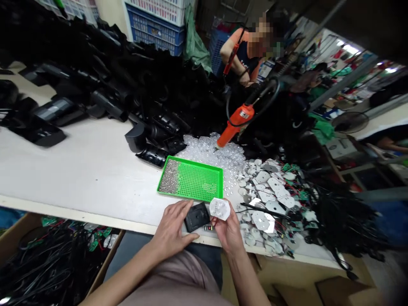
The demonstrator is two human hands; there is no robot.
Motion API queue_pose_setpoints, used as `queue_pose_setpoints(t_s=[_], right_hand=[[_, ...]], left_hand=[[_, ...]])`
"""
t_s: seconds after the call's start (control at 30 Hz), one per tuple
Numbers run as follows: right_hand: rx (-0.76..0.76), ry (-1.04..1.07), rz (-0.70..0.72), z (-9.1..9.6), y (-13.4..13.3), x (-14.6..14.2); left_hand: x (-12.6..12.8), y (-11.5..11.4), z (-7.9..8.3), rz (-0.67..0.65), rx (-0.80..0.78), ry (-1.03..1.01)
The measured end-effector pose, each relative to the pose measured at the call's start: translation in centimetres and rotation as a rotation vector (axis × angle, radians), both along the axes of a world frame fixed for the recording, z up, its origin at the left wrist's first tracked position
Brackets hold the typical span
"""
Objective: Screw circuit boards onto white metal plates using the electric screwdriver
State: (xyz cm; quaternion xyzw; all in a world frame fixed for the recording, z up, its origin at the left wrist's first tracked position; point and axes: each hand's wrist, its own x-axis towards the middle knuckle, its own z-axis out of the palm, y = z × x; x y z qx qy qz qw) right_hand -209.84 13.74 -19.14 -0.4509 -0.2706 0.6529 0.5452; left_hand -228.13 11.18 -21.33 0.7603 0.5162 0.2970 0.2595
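My left hand (174, 229) is closed round a black plastic housing (196, 216), held near the front edge of the table with its face turned up. My right hand (228, 229) pinches a white plate with clear lenses (219, 208), tilted up just right of the housing. A small dark part with coloured spots (208, 228) shows between the two hands; what it belongs to I cannot make out. Behind the hands lies a green tray (219, 172) with many small screws (168, 178) heaped at its left end.
An orange electric screwdriver (234, 125) hangs over a pile of clear lenses (204, 146). White plates with wires (264, 191) are spread at the right, beside black cables (344, 225). Black housings (108, 102) heap up at the left and back. Another person (245, 55) works opposite.
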Motion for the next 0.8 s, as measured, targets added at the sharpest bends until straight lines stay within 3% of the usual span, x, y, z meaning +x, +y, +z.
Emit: queue_pose_setpoints(t_s=[0.07, 0.17, 0.27, 0.33, 0.4, 0.5, 0.57, 0.6, 0.73, 0.8], right_hand=[[0.025, 0.017, 0.008, 0.1, -0.5, 0.6], [0.207, -0.211, 0.109, 1.0, -1.5, 1.9], [0.487, -0.88, 0.155, 2.7, -1.9, 5.7], [0.586, -1.433, -0.004, 3.7, -1.7, 9.5], [0.53, -1.915, -0.149, 4.1, -0.9, 13.4], [0.432, -2.335, -0.052, 3.9, 0.8, 17.5], [0.497, -2.432, -0.041, 4.0, 1.7, 18.9], [0.542, -2.453, -0.115, 4.3, 1.9, 19.2], [0.712, -2.391, -0.626, 7.0, 0.5, 19.4], [0.826, -2.254, -0.65, 8.6, -1.1, 18.4]], left_hand=[[1.4, 0.2, 0.9, 0.02, -0.019, -0.128], [3.7, 0.8, 2.6, -0.022, -0.264, -0.407], [5.0, 1.4, 3.3, -0.079, -0.545, -0.732], [5.2, 1.5, 3.2, -0.152, -0.666, -0.928], [5.1, 1.6, 2.8, -0.252, -0.757, -1.086], [5.1, 1.3, 2.9, -0.303, -0.88, -1.24], [5.2, 1.1, 3.4, -0.281, -0.928, -1.271], [5.2, 1.0, 3.6, -0.272, -0.933, -1.265], [4.2, -0.1, 3.9, -0.245, -0.885, -1.257], [2.9, -1.0, 3.5, -0.222, -0.865, -1.276]])
